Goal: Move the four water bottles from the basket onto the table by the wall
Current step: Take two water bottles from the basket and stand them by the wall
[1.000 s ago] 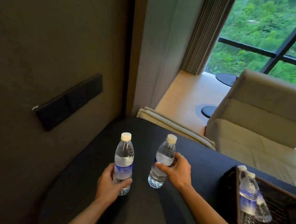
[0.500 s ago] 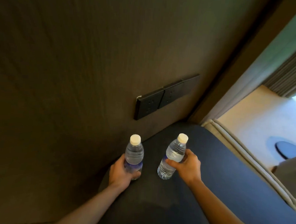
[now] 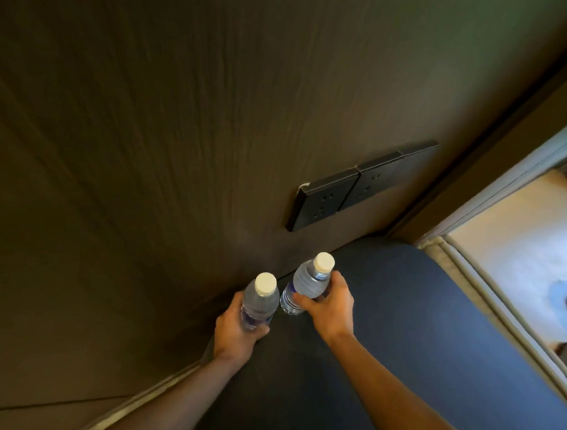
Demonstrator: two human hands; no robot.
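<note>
Standing close to the wall point(image 3: 148, 142) were two bottles, one per hand; left hand point(image 3: 235, 330) clasped the left bottle point(image 3: 259, 300); right hand point(image 3: 331, 307) clasped the right bottle point(image 3: 306, 283); both sat over the dark table point(image 3: 384, 335); three black sockets point(image 3: 359, 184) lined the wall above.

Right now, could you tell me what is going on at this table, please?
A person holds one water bottle in each hand over the dark table, close to the wall. The left hand grips the left bottle; the right hand grips the right bottle, which tilts. Whether either base touches the table is unclear. The basket is out of view.
</note>
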